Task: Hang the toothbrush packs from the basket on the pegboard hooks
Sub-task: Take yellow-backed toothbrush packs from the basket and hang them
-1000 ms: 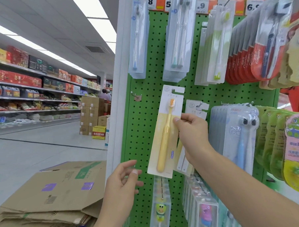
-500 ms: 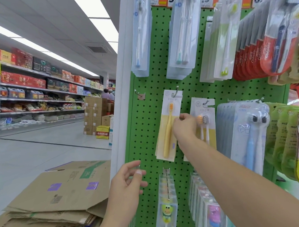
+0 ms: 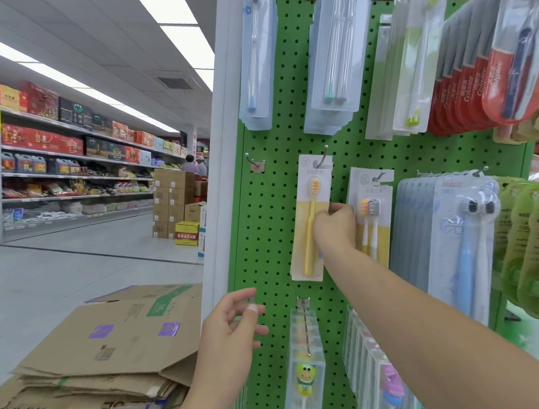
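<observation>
Now seat yellow toothbrush pack [image 3: 310,221], pinched at its edge by right hand [image 3: 335,224], fully onto hook [image 3: 322,158]; keep left hand [image 3: 227,333] loose, empty

Pegboard [image 3: 272,235]: ahead.
Single-brush pack [image 3: 310,249]: hanging on hook [image 3: 323,157].
Twin-brush pack [image 3: 370,206]: just right of it.
Flattened boxes [image 3: 108,350]: lower left.

free: bare pegboard [image 3: 265,235] left of yellow toothbrush pack [image 3: 309,233] | blocked: twin-brush pack [image 3: 370,218] just right, frog pack [image 3: 304,366] below
</observation>
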